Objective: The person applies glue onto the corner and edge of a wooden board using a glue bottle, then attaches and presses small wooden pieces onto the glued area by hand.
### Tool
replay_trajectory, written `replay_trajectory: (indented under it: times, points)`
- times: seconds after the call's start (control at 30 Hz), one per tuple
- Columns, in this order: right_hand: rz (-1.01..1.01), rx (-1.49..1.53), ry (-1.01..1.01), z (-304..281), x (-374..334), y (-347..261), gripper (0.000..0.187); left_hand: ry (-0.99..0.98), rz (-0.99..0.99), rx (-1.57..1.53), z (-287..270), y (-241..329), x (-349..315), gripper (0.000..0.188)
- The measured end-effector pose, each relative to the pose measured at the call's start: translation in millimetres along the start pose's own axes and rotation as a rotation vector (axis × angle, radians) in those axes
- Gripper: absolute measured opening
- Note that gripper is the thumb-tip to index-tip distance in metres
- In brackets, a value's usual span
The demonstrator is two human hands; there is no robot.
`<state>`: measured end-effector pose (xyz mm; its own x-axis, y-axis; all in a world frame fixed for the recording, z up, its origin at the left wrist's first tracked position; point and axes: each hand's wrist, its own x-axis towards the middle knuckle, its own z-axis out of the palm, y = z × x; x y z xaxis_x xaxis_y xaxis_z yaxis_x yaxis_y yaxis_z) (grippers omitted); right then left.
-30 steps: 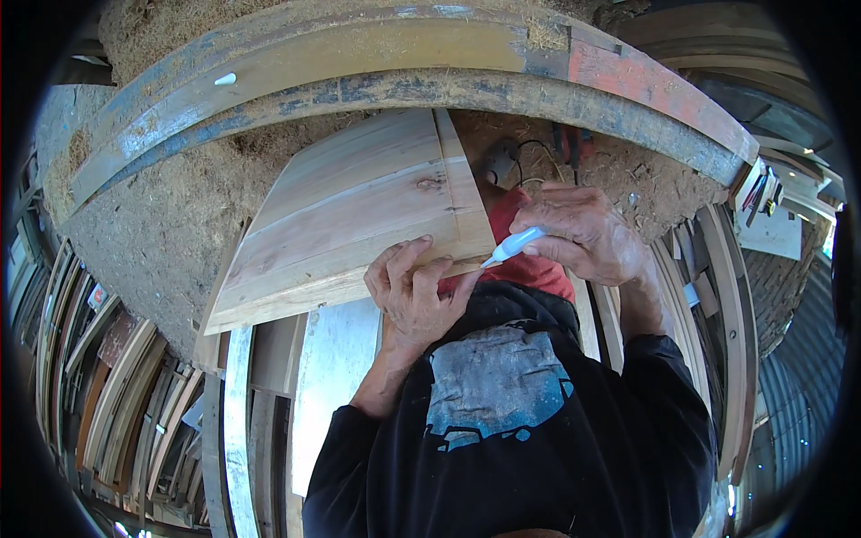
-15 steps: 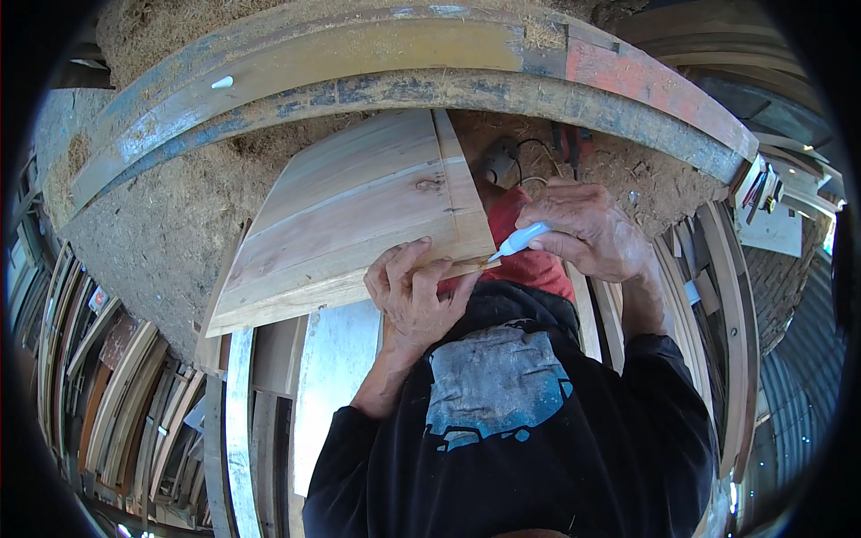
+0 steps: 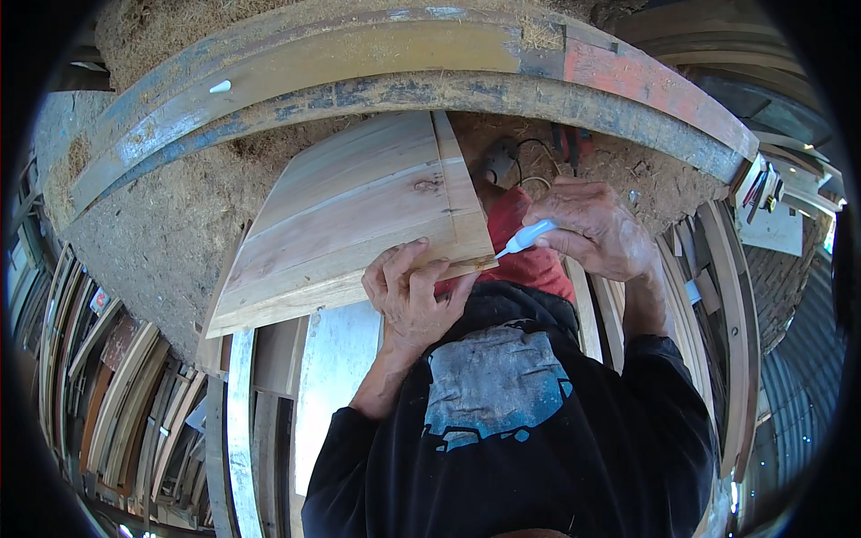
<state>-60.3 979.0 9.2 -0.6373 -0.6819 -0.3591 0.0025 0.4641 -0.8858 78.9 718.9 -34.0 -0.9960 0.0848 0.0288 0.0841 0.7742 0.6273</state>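
Now my right hand [image 3: 596, 235], pinching the white bottle [image 3: 531, 236], has slid its nozzle [image 3: 504, 254] rightward, exposing a dark, seemingly wetted patch [image 3: 485, 263] between the hands, on the wooden panel [image 3: 359, 211] my left hand [image 3: 413, 294] grips.

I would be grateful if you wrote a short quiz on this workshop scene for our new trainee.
1. Multiple choice: What does the right hand hold?
(a) a hammer
(b) a small pale bottle with a narrow nozzle
(c) a wide paintbrush

2. True or false: The left hand is touching the wooden panel.

3. Fill the gap: A small white cone lies on the long painted ____ at the far side of the panel.

Key: 1. b; 2. true; 3. beam.
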Motion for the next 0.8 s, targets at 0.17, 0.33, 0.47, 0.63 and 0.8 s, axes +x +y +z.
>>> replay_trajectory:
  times: [0.17, 0.33, 0.47, 0.63, 0.8]
  points:
    - [0.013, 0.021, 0.013, -0.6, 0.3, 0.4, 0.023, -0.011, 0.004, -0.006, -0.7, -0.9, 0.5, 0.049]
    - [-0.038, -0.032, -0.006, 0.5, 2.9, 2.3, 0.024, 0.000, 0.011, 0.003, -0.3, -1.5, 1.1, 0.050]
    - [-0.092, -0.034, 0.037, 2.3, 4.0, 4.2, 0.024, -0.007, 0.004, 0.014, -0.3, -1.3, 1.0, 0.049]
    - [-0.050, -0.016, 0.013, 0.5, 2.1, 4.3, 0.024, -0.006, 0.001, 0.002, -0.2, -1.0, 0.8, 0.049]
    - [-0.073, 0.021, 0.028, 5.4, 5.5, 3.2, 0.026, -0.005, -0.001, 0.000, 0.0, -1.2, 0.7, 0.050]
